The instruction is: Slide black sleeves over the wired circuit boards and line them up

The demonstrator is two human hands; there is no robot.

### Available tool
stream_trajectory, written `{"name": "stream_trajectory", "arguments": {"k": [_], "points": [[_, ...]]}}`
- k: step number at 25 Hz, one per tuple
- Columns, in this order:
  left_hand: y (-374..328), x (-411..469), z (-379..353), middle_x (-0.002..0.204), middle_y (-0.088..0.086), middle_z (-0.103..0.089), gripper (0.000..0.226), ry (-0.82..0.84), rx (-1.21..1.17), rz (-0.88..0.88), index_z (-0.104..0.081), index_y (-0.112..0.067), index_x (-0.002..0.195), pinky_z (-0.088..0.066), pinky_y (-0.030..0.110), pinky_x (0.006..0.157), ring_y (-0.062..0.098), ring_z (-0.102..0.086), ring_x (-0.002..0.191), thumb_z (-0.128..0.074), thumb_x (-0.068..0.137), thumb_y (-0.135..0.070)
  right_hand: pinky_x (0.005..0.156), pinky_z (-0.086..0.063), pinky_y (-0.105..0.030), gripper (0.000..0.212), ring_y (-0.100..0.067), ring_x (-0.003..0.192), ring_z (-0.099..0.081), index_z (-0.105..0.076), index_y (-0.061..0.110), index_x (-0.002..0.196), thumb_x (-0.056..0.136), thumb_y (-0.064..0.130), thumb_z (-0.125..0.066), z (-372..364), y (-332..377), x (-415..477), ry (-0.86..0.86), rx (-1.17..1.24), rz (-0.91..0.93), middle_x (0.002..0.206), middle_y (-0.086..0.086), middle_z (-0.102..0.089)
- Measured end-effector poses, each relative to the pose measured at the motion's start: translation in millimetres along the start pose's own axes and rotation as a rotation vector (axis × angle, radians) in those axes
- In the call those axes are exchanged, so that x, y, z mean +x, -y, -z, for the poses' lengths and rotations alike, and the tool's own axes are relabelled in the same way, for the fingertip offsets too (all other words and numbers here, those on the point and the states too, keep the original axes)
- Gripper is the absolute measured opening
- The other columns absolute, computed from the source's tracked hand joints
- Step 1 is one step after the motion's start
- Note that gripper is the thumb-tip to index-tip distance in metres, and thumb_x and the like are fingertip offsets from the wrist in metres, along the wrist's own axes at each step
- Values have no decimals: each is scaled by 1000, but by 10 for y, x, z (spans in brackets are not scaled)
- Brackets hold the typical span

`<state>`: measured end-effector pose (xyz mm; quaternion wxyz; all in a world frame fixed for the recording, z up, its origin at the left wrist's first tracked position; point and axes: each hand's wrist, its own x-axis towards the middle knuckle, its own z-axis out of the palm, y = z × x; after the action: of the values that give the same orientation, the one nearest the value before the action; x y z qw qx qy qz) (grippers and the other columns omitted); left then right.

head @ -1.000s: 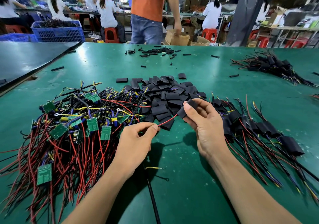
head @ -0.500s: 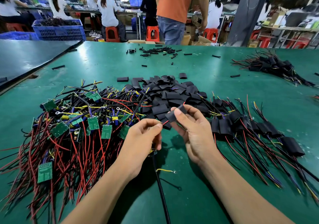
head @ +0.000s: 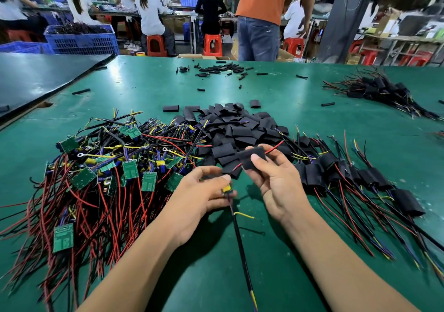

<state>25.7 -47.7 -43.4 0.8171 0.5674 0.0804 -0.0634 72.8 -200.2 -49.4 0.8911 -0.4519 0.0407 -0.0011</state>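
Right hand (head: 278,181): pinches a black sleeve (head: 243,159) above the green table (head: 312,109), red wire (head: 274,147) poking out its far end
Left hand (head: 199,198): curled round the wired board (head: 227,188), mostly hidden and blurred, seemingly just short of the sleeve
Sleeved boards (head: 374,179): lined up at right

We are seeing a green table (head: 312,119) strewn with black sleeves (head: 240,131) and green circuit boards (head: 130,169) trailing red, black, yellow and purple wires (head: 84,198). One black sleeve (head: 245,157) is showing a red wire (head: 275,146); a black cable (head: 241,246) is carrying a yellow part (head: 226,188). Blue crates (head: 81,40) and red stools (head: 212,43) are standing behind.
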Motion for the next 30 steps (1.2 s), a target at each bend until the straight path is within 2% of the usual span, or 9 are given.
{"name": "stream_trajectory", "arguments": {"k": [4, 6, 8, 11, 14, 18, 23, 27, 30], "points": [[6, -53, -16, 89, 18, -74, 11, 89, 122, 26, -60, -3, 103, -55, 25, 53, 20, -64, 57, -64, 92, -5, 63, -58, -22, 25, -13, 78, -73, -60, 13, 102, 91, -10, -60, 67, 86, 42, -28, -99, 55, 91, -2, -78], [-10, -39, -12, 86, 15, -75, 6, 39, 123, 1, -65, -8, 99, -50, 20, 49, 14, -60, 53, -63, 93, -7, 64, -58, -23, 24, -13, 80, -73, -62, 14, 102, 91, -8, -61, 82, 105, 37, -7, -202, 85, 91, -1, -78], [-35, -14, 18, 84, 12, -75, 11, -11, 96, 8, -70, -13, 101, -50, 20, 51, 14, -60, 54, -63, 94, -9, 63, -57, -23, 22, -13, 79, -73, -63, 13, 103, 91, -6, -63, 82, 116, 16, 28, -280, 101, 89, -1, -78], [-19, -22, 18, 80, 13, -69, 14, 34, 39, 16, -70, -11, 106, -57, 28, 55, 21, -63, 57, -61, 95, -9, 59, -56, -23, 21, -13, 72, -70, -64, 17, 103, 90, 0, -68, 60, 77, -52, 74, -426, 146, 88, -2, -77], [19, -25, -12, 80, 12, -70, 14, 51, 48, -2, -67, -8, 108, -53, 25, 52, 19, -60, 53, -61, 95, -9, 55, -56, -30, 23, -19, 61, -65, -65, 25, 105, 91, 7, -70, 33, 33, -103, 105, -553, 185, 87, -6, -75], [-1, 4, 14, 81, 10, -71, 8, 52, 41, -14, -62, -9, 104, -44, 22, 47, 16, -54, 49, -58, 97, -11, 50, -49, -23, 25, -14, 69, -62, -65, 18, 114, 93, 5, -66, 26, 64, -95, 191, -533, 200, 100, -4, -77], [-39, 13, 55, 74, 7, -68, 11, 76, -19, 54, -64, -10, 104, -44, 25, 48, 17, -51, 48, -57, 97, -11, 60, -53, -25, 42, -16, 67, -61, -67, 11, 119, 79, 21, -77, 29, 144, -118, 360, -350, 104, 111, -11, -75], [-33, 4, 55, 76, 5, -66, 9, 83, 46, -15, -67, -12, 98, -37, 25, 50, 14, -44, 46, -67, 89, -12, 64, -57, -26, 42, -18, 65, -66, -69, 12, 108, 71, 26, -78, 20, 153, -105, 298, -362, 131, 100, -12, -76], [-15, -14, 49, 79, 5, -69, 6, 84, 89, -65, -69, -14, 96, -34, 22, 48, 14, -44, 45, -64, 93, -14, 67, -58, -26, 38, -18, 65, -68, -69, 13, 102, 69, 29, -80, 29, 125, -94, 241, -369, 158, 96, -13, -77]]}}
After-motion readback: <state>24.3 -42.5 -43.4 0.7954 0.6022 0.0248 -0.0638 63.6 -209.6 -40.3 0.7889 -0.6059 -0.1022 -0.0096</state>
